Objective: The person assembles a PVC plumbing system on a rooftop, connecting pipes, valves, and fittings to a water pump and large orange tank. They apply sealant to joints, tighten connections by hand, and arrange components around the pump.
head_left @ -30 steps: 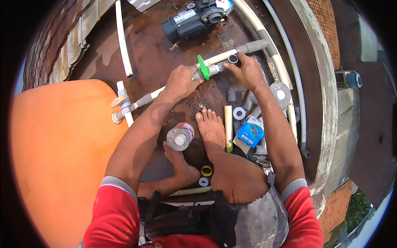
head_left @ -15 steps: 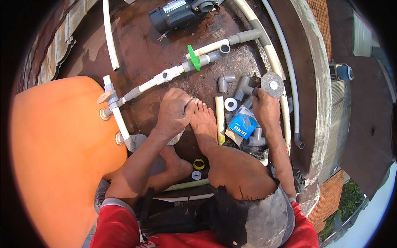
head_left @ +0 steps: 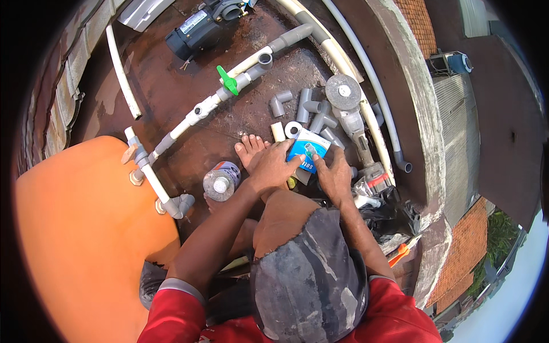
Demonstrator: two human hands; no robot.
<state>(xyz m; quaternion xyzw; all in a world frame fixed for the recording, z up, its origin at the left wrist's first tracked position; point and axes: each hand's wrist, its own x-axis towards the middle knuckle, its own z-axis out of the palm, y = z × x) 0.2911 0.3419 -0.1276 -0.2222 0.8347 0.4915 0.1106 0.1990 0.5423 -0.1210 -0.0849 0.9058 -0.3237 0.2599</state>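
Observation:
A small blue and white cardboard box (head_left: pixel 309 147) is between my two hands, just right of my bare foot. My left hand (head_left: pixel 274 169) grips its left side with the thumb across the front. My right hand (head_left: pixel 335 176) holds its right side, the thumb pressed on the lower part of the front. Beyond the box lie a white tape roll (head_left: pixel 293 130) and several grey pipe fittings (head_left: pixel 280 103). Right of them rests an angle grinder (head_left: pixel 354 128) with a round grey disc (head_left: pixel 343 91). A can with a whitish lid (head_left: pixel 221 184) stands left of my foot.
An orange tank (head_left: pixel 86 228) fills the left side, joined to white piping with a green-handled valve (head_left: pixel 229 81). A dark pump (head_left: pixel 197 31) sits at the back. Long pipes (head_left: pixel 366 63) run beside a low wall (head_left: pixel 420 114) on the right. A black plastic bag (head_left: pixel 389 214) lies near the grinder.
My right hand has come away from beside the grinder disc to the box. My left hand has moved right from near my toes onto the box. The view has shifted, and the can shows more fully.

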